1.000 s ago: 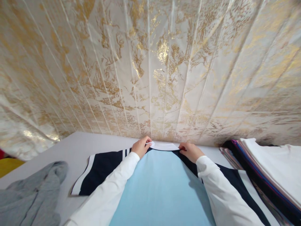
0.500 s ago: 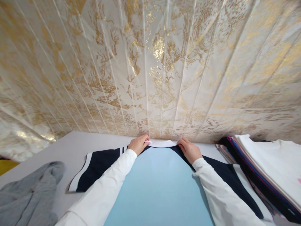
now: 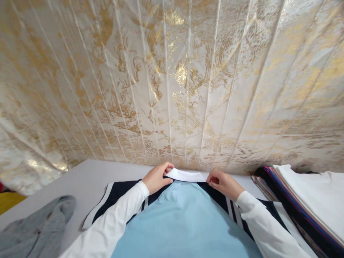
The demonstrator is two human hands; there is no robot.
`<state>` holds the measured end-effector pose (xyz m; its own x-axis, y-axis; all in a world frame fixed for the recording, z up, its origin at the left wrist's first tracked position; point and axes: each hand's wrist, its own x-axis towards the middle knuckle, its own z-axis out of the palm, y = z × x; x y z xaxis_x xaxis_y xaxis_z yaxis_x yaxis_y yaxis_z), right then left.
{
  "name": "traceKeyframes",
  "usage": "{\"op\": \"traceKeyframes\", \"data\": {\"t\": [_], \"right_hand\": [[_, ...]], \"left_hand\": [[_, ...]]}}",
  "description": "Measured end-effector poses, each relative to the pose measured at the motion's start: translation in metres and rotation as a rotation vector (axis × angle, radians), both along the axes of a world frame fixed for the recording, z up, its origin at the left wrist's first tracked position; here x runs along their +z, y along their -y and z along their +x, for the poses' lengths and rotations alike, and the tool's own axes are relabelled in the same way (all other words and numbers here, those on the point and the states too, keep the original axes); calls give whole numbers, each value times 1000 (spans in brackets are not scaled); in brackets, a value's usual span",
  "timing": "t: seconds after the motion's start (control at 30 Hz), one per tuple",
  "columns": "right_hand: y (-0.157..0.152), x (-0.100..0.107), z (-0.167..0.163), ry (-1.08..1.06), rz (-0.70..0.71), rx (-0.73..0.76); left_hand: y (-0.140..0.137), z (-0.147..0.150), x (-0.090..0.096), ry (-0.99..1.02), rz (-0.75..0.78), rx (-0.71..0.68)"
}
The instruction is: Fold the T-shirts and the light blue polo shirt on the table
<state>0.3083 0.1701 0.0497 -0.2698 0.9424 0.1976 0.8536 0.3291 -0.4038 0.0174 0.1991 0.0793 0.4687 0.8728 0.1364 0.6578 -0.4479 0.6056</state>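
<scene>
Taking the clock face from the middle of the light blue shirt (image 3: 182, 222), which lies spread on the pale table (image 3: 100, 168) directly in front of the person and runs out of view at 6 o'clock, its white collar (image 3: 188, 175) sits at 12, a little raised and gently curved. The left hand (image 3: 157, 177), at 11 o'clock, grips one end of that collar, fingers above and thumb below with the cloth between them. The right hand (image 3: 225, 183), at 2 o'clock, has its fingers curled and their tips pinching the other end, by the dark neckline. Small creases fan through the blue cloth just under the collar. Dark sleeves with pale stripes and white cuffs reach out toward half past 9 and 3 o'clock, each partly covered by the person's own forearms in white sleeves. Well out at 9 o'clock a rumpled grey garment (image 3: 40, 225) lies apart from the shirt, and farther off, slightly above that line, something yellow (image 3: 12, 200) shows at the edge of view. At 3 o'clock stands a stack of folded garments (image 3: 311, 200), white on top, with darker layers beneath. Beyond the table, at 12, a pale sheet patterned in gold (image 3: 182, 89) fills the background.
</scene>
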Motion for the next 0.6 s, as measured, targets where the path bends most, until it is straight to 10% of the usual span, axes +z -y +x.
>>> {"op": "traceKeyframes", "data": {"t": [0.13, 0.27, 0.43, 0.6], "right_hand": [[57, 38, 1, -51, -27, 211], [75, 32, -9, 29, 142, 168], [42, 21, -13, 160, 62, 163], [96, 55, -1, 87, 232, 243]], "left_hand": [[74, -19, 33, -65, 3, -205], [125, -28, 11, -151, 87, -339], [113, -31, -19, -190, 248, -237], [126, -55, 14, -127, 292, -189]]}}
